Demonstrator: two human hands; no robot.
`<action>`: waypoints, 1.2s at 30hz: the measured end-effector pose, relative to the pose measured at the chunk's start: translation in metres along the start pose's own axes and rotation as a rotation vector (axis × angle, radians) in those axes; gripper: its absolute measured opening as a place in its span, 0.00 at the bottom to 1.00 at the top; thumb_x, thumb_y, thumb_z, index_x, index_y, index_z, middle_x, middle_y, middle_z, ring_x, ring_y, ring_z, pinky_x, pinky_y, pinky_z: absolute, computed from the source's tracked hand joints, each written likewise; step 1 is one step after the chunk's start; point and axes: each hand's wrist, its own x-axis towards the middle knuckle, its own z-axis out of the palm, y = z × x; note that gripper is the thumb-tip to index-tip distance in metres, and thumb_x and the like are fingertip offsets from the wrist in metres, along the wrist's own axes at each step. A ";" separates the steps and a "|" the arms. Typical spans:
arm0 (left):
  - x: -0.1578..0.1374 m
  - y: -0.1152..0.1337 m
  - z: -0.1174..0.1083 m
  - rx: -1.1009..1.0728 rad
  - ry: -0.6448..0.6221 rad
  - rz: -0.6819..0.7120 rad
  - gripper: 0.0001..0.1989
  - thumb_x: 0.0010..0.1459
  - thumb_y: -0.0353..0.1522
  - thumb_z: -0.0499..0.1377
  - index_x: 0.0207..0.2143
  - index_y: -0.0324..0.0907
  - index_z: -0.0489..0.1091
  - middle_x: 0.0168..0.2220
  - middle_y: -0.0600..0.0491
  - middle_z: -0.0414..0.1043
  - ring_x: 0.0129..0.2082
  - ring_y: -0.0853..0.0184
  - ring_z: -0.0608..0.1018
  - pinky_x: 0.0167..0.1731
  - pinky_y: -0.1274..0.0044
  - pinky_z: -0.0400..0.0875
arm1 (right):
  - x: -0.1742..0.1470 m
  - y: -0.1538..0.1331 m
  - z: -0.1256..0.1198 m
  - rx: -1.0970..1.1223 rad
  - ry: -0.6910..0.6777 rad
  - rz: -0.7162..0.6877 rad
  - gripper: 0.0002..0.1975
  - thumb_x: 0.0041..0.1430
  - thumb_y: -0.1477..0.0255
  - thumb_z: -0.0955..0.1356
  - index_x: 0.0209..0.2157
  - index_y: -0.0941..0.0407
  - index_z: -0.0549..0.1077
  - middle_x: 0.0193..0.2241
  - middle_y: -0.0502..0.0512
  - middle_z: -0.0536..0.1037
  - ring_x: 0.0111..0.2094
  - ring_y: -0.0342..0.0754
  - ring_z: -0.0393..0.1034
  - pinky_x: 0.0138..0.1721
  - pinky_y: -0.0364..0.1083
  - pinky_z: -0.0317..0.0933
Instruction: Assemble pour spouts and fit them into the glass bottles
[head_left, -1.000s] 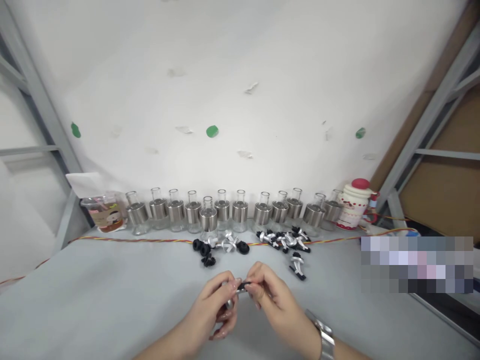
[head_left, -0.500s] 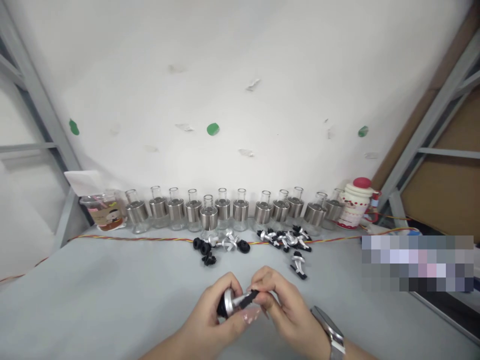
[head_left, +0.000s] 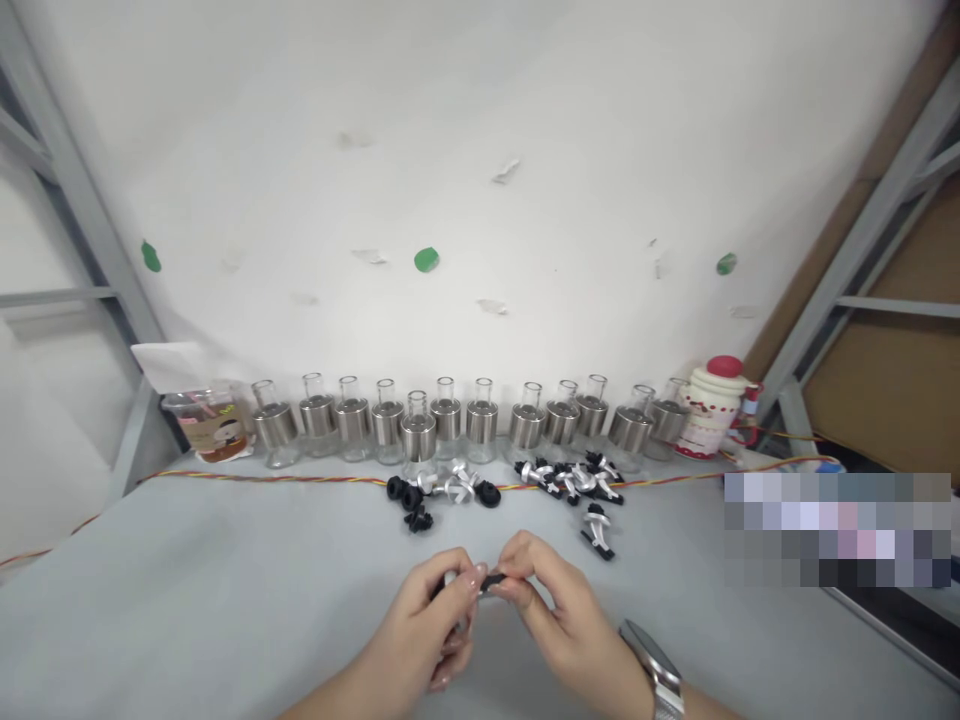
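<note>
In front of me, my left hand (head_left: 442,620) is closed around a silver and black pour spout (head_left: 491,581), hiding most of its body. The spout's black end shows between my two hands. My right hand (head_left: 551,600) pinches that black end between thumb and index finger. Beyond my hands lies a pile of silver spouts with black parts (head_left: 574,478). One more spout (head_left: 598,530) rests on its own in front of that pile. Further left are loose silver spout pieces (head_left: 457,484) and several black stopper pieces (head_left: 410,496).
Several glass bottles with steel sleeves (head_left: 481,422) stand in a row along the white wall. A plastic drink cup (head_left: 214,425) is at their left end, a red-lidded tumbler (head_left: 711,405) at their right. Twisted red and yellow wire (head_left: 300,478) crosses the grey table (head_left: 187,580).
My left thumb has moved up over the spout, which is now mostly covered. The silver collar seen before is largely hidden. My right hand still pinches the black end.
</note>
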 end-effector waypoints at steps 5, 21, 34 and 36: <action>0.005 -0.003 -0.002 -0.074 0.017 0.007 0.17 0.53 0.44 0.51 0.20 0.42 0.56 0.11 0.65 0.50 0.05 0.81 0.54 0.05 0.87 0.39 | 0.002 0.001 0.000 -0.055 0.004 -0.044 0.06 0.60 0.76 0.57 0.31 0.54 0.63 0.27 0.52 0.66 0.29 0.43 0.61 0.31 0.43 0.57; 0.014 -0.008 -0.003 -0.042 -0.023 -0.021 0.24 0.51 0.53 0.45 0.22 0.41 0.58 0.10 0.65 0.51 0.05 0.78 0.56 0.04 0.86 0.44 | 0.003 0.005 0.003 -0.007 -0.009 0.202 0.08 0.60 0.68 0.57 0.29 0.55 0.61 0.21 0.47 0.64 0.22 0.41 0.59 0.26 0.41 0.57; 0.018 0.017 -0.029 0.350 0.438 0.355 0.18 0.57 0.41 0.48 0.47 0.45 0.64 0.58 0.50 0.45 0.47 0.62 0.67 0.32 0.79 0.70 | 0.057 0.073 -0.110 -0.908 0.227 0.251 0.12 0.59 0.67 0.57 0.26 0.56 0.64 0.22 0.52 0.71 0.23 0.45 0.64 0.24 0.42 0.52; 0.020 0.017 -0.032 0.329 0.454 0.368 0.19 0.57 0.41 0.48 0.49 0.46 0.62 0.59 0.51 0.43 0.49 0.60 0.66 0.33 0.78 0.71 | 0.060 0.078 -0.115 -0.990 0.190 0.200 0.10 0.59 0.70 0.58 0.27 0.57 0.66 0.26 0.56 0.72 0.29 0.49 0.64 0.29 0.45 0.52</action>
